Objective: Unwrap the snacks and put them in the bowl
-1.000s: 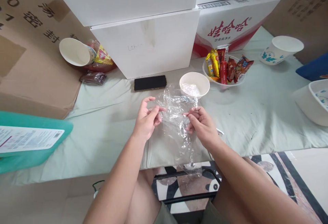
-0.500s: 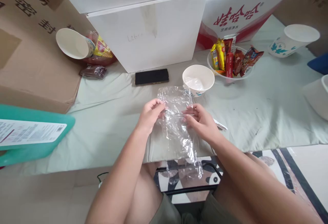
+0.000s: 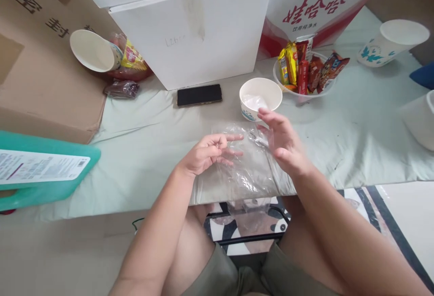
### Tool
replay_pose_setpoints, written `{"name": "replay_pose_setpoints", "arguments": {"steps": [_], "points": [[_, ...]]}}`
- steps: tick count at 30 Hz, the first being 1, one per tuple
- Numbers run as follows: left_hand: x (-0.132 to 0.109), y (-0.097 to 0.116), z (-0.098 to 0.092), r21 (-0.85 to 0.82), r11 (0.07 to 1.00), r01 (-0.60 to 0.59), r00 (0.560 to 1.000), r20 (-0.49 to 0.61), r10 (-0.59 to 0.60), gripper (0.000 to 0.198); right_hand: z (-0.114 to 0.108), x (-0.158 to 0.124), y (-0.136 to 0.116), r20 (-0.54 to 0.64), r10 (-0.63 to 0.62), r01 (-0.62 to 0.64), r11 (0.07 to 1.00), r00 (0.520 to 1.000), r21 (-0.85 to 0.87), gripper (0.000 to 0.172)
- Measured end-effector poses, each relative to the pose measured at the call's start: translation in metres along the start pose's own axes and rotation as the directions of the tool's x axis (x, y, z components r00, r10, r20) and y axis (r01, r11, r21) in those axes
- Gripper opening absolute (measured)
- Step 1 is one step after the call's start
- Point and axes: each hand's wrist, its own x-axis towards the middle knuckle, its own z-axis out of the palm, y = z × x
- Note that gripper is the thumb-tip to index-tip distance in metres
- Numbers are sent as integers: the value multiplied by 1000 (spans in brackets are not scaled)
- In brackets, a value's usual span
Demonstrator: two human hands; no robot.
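A clear plastic bag [image 3: 251,169] lies on the cloth-covered table, its lower end hanging over the front edge. My left hand [image 3: 212,151] is over the bag's left side, thumb and index finger pinched together on part of it, the other fingers stretched out. At the bag's upper right, my right hand [image 3: 283,144] is raised with its fingers apart, beside the clear film. Just behind my right hand stands a white paper bowl [image 3: 276,99] with crumpled clear plastic [image 3: 254,102] inside.
A black phone [image 3: 199,95] lies before white boxes [image 3: 217,38]. Behind the bowl is a clear bowl [image 3: 325,92] of wrapped snacks. Paper cups [image 3: 389,45] stand right; a tipped cup [image 3: 91,51] and green jug [image 3: 81,151] are left.
The bag has been lowered and spread wider over the table. My right hand has moved right and up, and its fingers have opened. My left hand's far fingers have stretched out.
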Motion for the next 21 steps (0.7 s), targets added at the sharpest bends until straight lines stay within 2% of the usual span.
{"name": "replay_pose_setpoints", "arguments": {"steps": [2, 4, 8, 11, 15, 18, 21], "points": [[3, -1, 2, 40, 999, 13, 999, -37, -11, 31, -2, 1, 2, 66, -32, 34, 999, 997, -32, 47], [6, -2, 2, 85, 996, 17, 993, -122, -6, 29, -2, 1, 4, 56, -41, 43, 998, 998, -34, 50], [11, -3, -1, 145, 988, 52, 958, -288, -8, 22, -1, -2, 7, -79, 29, -26, 999, 996, 33, 45], [13, -4, -2, 195, 979, 65, 934, -357, 10, 22, -3, -1, 9, -210, 66, -64, 998, 975, 19, 36], [16, -6, 1, 247, 969, -31, 912, -389, 128, 24, -5, 2, 14, -326, 25, -65, 992, 945, -111, 22], [18, -8, 3, 230, 969, -85, 916, -366, 167, 27, -5, 0, 17, -363, -26, -61, 972, 932, -225, 32], [18, -10, 3, 252, 967, -30, 931, -346, 119, 27, -3, -3, 20, -357, -8, -93, 960, 934, -263, 37]]}}
